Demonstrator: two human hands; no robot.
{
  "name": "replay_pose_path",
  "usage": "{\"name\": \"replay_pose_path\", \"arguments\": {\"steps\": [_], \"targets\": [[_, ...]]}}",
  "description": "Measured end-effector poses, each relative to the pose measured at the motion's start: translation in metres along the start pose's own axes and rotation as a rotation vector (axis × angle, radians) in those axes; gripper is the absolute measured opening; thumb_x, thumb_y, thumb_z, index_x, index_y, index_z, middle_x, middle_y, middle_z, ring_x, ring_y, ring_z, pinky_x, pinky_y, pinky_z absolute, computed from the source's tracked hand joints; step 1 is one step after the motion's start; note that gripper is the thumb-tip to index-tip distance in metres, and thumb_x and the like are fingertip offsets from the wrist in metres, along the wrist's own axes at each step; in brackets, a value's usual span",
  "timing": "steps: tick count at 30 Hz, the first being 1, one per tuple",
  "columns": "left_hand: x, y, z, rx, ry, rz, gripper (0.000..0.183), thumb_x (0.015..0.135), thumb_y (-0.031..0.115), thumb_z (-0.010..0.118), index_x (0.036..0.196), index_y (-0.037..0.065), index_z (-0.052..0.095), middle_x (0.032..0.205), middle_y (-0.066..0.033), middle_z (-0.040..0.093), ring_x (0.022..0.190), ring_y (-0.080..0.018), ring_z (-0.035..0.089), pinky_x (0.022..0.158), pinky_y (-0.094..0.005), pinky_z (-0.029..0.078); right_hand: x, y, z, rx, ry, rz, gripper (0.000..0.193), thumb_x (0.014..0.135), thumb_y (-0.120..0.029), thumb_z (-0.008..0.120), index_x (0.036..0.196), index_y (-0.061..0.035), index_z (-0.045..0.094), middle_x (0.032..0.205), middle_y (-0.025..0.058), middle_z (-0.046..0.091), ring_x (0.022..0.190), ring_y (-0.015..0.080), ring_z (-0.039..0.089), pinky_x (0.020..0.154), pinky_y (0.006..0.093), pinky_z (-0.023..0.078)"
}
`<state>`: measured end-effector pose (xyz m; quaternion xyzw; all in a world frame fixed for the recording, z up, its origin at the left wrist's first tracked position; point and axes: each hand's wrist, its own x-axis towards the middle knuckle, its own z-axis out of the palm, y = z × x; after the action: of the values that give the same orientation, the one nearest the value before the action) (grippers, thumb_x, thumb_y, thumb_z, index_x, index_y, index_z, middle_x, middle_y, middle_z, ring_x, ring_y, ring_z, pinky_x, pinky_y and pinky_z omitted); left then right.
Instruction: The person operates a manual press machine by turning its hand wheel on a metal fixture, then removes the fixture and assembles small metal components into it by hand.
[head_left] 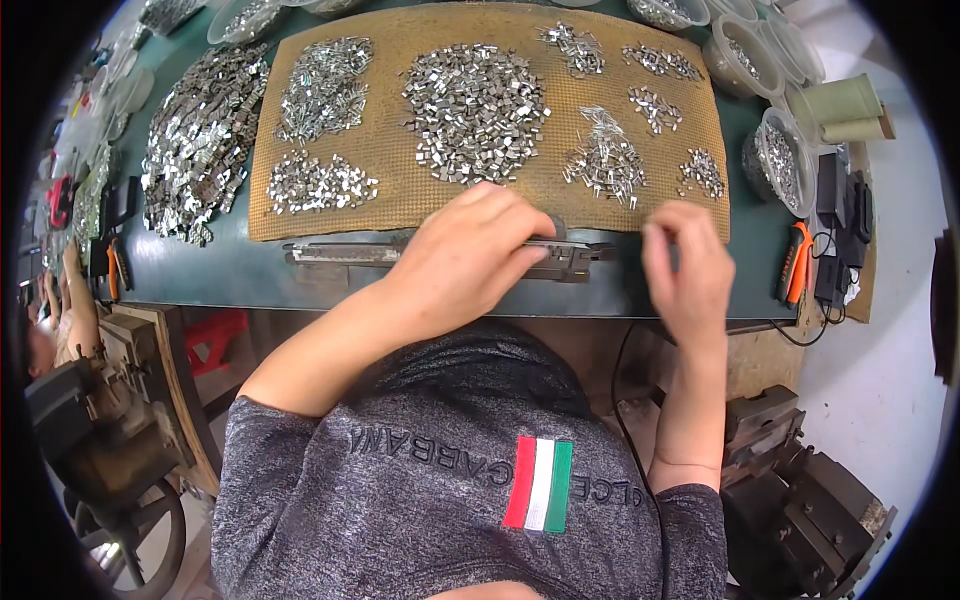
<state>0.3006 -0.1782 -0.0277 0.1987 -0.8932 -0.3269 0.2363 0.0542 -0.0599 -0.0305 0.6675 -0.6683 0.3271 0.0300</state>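
Note:
A long, narrow metal jig lies along the table's front edge. My left hand is closed over its middle, with thumb and fingers pinching around the bar near the right end. Off the jig's right end, my right hand is raised with its fingers curled in toward the thumb. Whatever those fingers may hold is too small or hidden to make out. Just beyond both hands lies a tan textured mat bearing sorted heaps of small metal parts. The largest heap is in the middle, and slim pin-like pieces lie nearer my right hand.
A big pile of shiny metal pieces sits left of the mat. Plastic tubs of parts line the back and right. Orange-handled pliers lie at the right, beside black boxes and a cable. Another person's arm shows far left.

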Motion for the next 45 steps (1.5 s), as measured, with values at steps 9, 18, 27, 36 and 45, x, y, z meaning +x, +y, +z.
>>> {"name": "replay_pose_path", "arguments": {"steps": [9,18,27,36,45], "targets": [[-0.021,-0.013,-0.029,-0.053,0.178,-0.062,0.021,0.089,0.007,0.077,0.109,0.004,0.07,0.105,-0.0113,0.071,0.1,-0.0314,0.066,0.086,-0.0407,0.053,0.005,-0.057,0.031,0.134,-0.157,-0.222,0.022,0.08,-0.004,0.079,0.096,-0.0056,0.064,0.104,0.0078,0.067,0.098,0.0295,0.068,0.087,0.0417,0.055],[-0.021,-0.011,-0.023,-0.072,0.077,-0.053,0.018,0.09,0.005,0.075,0.108,0.003,0.072,0.103,-0.0117,0.07,0.101,-0.0318,0.067,0.087,-0.0401,0.053,0.004,-0.053,0.021,0.162,-0.239,-0.142,0.016,0.086,-0.004,0.077,0.101,-0.0056,0.07,0.107,0.0072,0.073,0.101,0.0278,0.071,0.088,0.0407,0.056],[-0.008,-0.002,0.006,0.157,0.099,0.007,0.022,0.086,0.016,0.081,0.104,0.007,0.071,0.097,-0.0081,0.062,0.093,-0.0303,0.061,0.08,-0.042,0.051,0.004,-0.045,0.021,0.252,-0.22,0.028,0.016,0.088,-0.002,0.077,0.102,-0.0045,0.071,0.106,0.0088,0.075,0.095,0.029,0.073,0.082,0.0383,0.057],[-0.032,-0.01,-0.017,0.012,0.205,0.091,0.026,0.084,0.01,0.083,0.106,0.006,0.071,0.104,-0.0105,0.064,0.101,-0.0338,0.064,0.085,-0.0429,0.054,0.031,-0.049,0.017,0.382,-0.228,0.106,0.011,0.092,-0.002,0.076,0.103,-0.0011,0.072,0.099,0.0121,0.076,0.085,0.027,0.073,0.075,0.0348,0.056],[-0.106,-0.035,-0.067,0.244,0.476,-0.128,0.017,0.085,0.006,0.08,0.1,0.005,0.074,0.098,-0.0102,0.07,0.093,-0.0319,0.067,0.082,-0.0408,0.055,0.097,-0.099,0.074,0.331,-0.395,-0.309,0.011,0.092,-0.008,0.074,0.103,-0.0078,0.074,0.1,0.0062,0.075,0.089,0.028,0.074,0.075,0.0377,0.059]]}}
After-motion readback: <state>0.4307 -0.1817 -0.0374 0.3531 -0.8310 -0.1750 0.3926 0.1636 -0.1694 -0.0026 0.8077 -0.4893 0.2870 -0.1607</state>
